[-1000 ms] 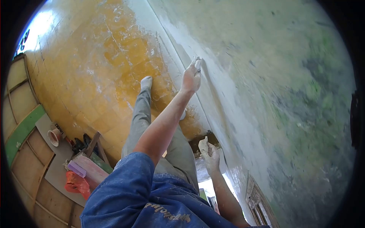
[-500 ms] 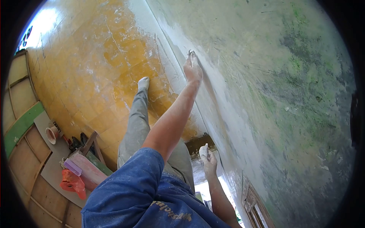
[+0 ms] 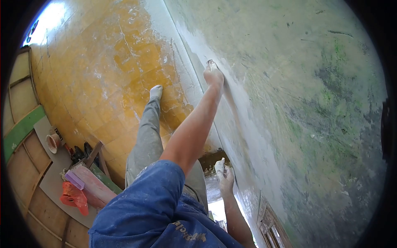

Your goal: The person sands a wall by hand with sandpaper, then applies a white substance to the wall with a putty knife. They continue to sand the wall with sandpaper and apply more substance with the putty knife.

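My left hand is at the end of an outstretched arm, against the lower part of the wall where a whitish smooth band runs. Its fingers are closed and dusted white; whatever they grip is too small and hidden to name. Nearer my body, my right hand is held close to the same wall. White material coats its thumb and fingers, which are curled together, and I cannot make out what is in them.
Yellow tiled floor with white smears lies to the left. My foot rests on it. At lower left are wooden panels, a pinkish cup-shaped thing, a purple block and a red bag. A wooden frame stands lower right.
My left hand has shifted slightly down and right along the wall. My right hand has moved a little, its fingers still curled. The view has shifted slightly.
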`<state>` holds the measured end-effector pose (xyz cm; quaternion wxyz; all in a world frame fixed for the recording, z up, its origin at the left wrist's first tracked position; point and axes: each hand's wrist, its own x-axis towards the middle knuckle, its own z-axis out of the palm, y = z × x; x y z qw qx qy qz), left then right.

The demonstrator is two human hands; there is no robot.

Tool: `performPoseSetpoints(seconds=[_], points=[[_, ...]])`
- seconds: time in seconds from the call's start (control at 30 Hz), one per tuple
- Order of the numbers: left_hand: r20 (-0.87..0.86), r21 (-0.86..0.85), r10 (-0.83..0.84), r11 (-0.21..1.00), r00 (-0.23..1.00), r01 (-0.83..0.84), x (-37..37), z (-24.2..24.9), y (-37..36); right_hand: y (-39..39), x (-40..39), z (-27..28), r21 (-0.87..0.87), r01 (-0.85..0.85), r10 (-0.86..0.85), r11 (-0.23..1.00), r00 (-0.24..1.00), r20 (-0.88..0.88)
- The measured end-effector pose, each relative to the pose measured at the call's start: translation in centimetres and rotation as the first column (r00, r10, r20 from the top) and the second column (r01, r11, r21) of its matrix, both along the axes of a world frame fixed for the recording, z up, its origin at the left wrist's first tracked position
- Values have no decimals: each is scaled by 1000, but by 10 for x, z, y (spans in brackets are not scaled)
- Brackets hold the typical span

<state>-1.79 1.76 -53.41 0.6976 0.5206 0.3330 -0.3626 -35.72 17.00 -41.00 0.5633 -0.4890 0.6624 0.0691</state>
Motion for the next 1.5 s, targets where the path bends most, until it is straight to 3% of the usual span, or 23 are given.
performPoseSetpoints(seconds=[0.03,0.07,0.1,0.17,0.2,0.33,0.4,0.5,0.53,0.6,0.67,0.7,0.8,0.83,0.87,1.07,1.2,1.27,1.3,1.33,1.37,1.43,1.5], points=[[99,14,2,1000,995,-3,-6,-16,-5,-3,3,-1,0,21,-21,1000,1000,22],[197,30,1,1000,980,-7,5,11,1,-4,5,-2,1,16,-16,1000,1000,27],[219,180,-205,969,954,167,-12,50,11,-3,7,-3,26,57,-57,998,998,-4],[399,250,-228,959,888,134,-72,65,21,2,4,-7,56,96,-94,994,995,-35],[399,256,-229,958,888,132,-82,71,21,6,-3,-15,55,56,-55,997,998,-27],[279,176,-159,978,947,112,-99,91,18,15,-7,-21,41,-21,21,999,1000,2],[169,123,-141,985,975,121,-62,66,9,11,-5,-20,65,1,-1,998,1000,-1],[-52,-48,174,983,983,-177,0,28,-6,5,3,-12,27,21,-19,999,998,-68],[-46,-52,177,982,983,-179,-5,36,-4,3,3,-13,25,19,-17,1000,998,-61],[158,129,-130,986,979,110,-41,70,8,3,5,-15,36,86,-84,996,994,-75],[302,83,-176,984,937,159,-98,108,24,7,0,-25,99,122,-114,988,990,-83],[324,64,-207,978,923,197,-119,120,28,14,-16,-44,125,327,-336,937,940,59],[327,19,-236,970,915,244,-127,118,26,13,-25,-56,199,434,-467,879,867,175],[325,8,-231,970,917,242,-119,110,24,6,11,-26,43,151,-154,988,986,71],[331,1,-221,972,918,234,-107,101,20,-1,39,-8,-71,-170,164,983,983,-82],[422,-26,-92,993,902,114,-17,40,3,-4,30,-62,51,-78,80,996,995,-52],[433,118,-107,991,895,61,30,-2,-4,3,24,-83,216,-67,119,974,964,-236],[203,-209,272,950,941,-230,34,-50,-17,8,13,-88,292,-67,161,954,936,-312],[-190,-495,541,668,819,-556,36,-87,-30,12,23,-86,268,-13,102,963,942,-321],[-41,-364,474,813,880,-455,52,-113,-32,15,27,-85,241,40,42,970,944,-327],[-146,-376,464,791,873,-483,74,-154,-38,18,11,-89,247,-57,141,967,930,-340],[-357,-375,438,742,825,-556,118,-233,-51,17,12,-88,257,-13,108,966,927,-359],[-336,-379,354,798,873,-469,139,-239,-45,17,11,-88,257,38,60,966,929,-364]])
